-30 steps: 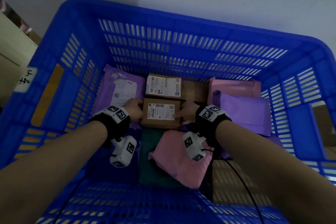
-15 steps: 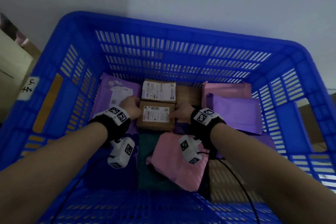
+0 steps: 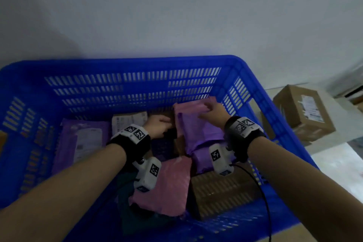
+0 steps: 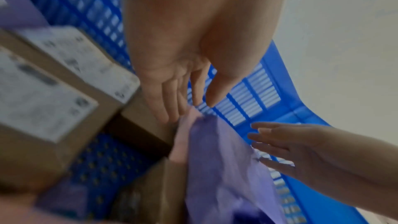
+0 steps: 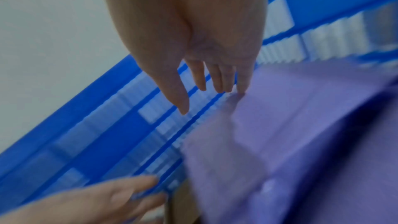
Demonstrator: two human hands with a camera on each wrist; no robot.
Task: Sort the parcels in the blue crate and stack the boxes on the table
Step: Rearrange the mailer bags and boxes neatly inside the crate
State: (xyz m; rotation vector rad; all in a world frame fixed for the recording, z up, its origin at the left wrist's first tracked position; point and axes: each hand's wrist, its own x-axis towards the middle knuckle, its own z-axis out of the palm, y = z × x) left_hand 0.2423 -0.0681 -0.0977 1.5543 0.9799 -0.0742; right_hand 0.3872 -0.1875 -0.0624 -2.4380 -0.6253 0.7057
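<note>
Plain grey wall (image 3: 176,6), dim light

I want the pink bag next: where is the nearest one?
Head view: the pink bag lies low in the blue crate, between both forearms, left of a brown box.

Bare crate floor (image 3: 164,146) betw. boxes (image 3: 129,122) & purple mailer (image 3: 198,131).

Left hand (image 3: 157,125) and right hand (image 3: 215,113) reach forward, fingers straight.
</note>
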